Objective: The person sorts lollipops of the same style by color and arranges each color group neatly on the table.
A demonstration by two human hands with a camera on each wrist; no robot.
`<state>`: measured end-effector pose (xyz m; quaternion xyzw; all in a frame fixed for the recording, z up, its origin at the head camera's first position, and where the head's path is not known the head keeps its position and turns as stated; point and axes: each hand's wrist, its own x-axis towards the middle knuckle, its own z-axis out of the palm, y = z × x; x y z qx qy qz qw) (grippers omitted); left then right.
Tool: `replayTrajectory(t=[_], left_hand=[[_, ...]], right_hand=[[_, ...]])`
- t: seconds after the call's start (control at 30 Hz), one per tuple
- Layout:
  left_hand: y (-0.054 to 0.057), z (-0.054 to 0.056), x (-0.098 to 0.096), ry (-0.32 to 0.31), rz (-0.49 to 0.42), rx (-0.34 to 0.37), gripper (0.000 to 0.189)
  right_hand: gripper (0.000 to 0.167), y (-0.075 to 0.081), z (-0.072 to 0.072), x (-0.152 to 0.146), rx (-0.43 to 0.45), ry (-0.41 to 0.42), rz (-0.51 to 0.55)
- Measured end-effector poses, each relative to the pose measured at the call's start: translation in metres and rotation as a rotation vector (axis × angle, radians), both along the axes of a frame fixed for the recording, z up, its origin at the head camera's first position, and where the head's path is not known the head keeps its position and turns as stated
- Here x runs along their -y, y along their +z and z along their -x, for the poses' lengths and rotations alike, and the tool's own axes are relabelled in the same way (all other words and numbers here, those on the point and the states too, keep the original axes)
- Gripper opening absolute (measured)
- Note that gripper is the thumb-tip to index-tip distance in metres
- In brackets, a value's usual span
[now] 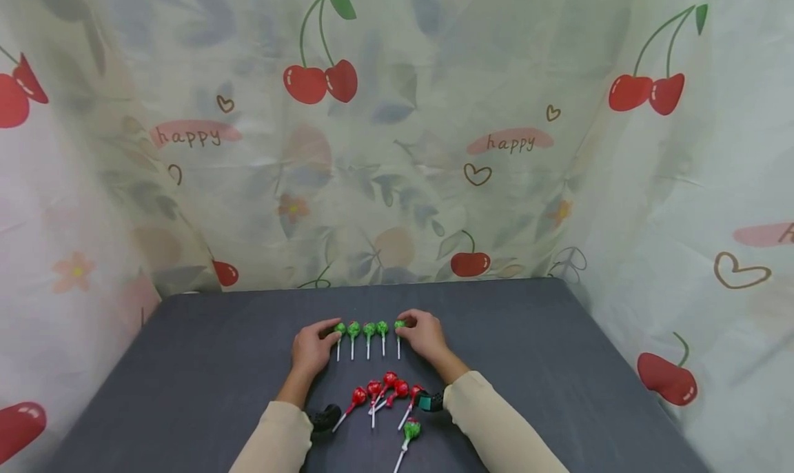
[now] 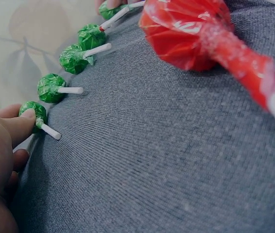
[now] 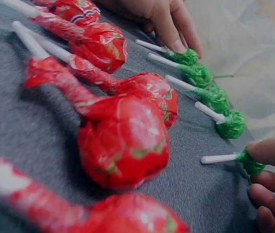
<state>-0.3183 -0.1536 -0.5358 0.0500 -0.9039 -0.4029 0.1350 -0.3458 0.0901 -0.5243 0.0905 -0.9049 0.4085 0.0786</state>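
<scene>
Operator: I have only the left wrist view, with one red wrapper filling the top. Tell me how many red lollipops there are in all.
Observer: The head view shows five red lollipops, in a loose group.
Operator: Check for any beyond my row of five green lollipops.
Observer: Yes, a lone green lollipop lies on the near side of the red ones in the head view.
Operator: Now check the far end of my row.
Observer: The right wrist view shows the right hand pinching the end lollipop by its green head.
</scene>
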Motion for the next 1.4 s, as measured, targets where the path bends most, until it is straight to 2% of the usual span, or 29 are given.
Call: replayTrajectory(t=[0.27, 0.47, 1.03, 1.4], left_hand=[[-0.0008, 0.0005, -0.0002, -0.002, -0.001, 0.006, 0.029], [-0.001, 0.0006, -0.0002, -0.004, -0.001, 0.006, 0.029], [-0.0009, -0.0006, 0.0002, -0.007, -0.007, 0.005, 0.029], [-0.0028, 0.0018, 0.0004, -0.001, 0.023, -0.009, 0.029]], right_hand=[[0.018, -0.0017, 0.0027, 0.0078, -0.019, -0.041, -0.054], [0.017, 0.0003, 0.0009, 0.0091, 0.009, -0.038, -0.056], [0.019, -0.0001, -0.0002, 0.0096, 0.02, -0.027, -0.067], [0.02, -0.0003, 0.0009, 0.009, 0.036, -0.018, -0.07]])
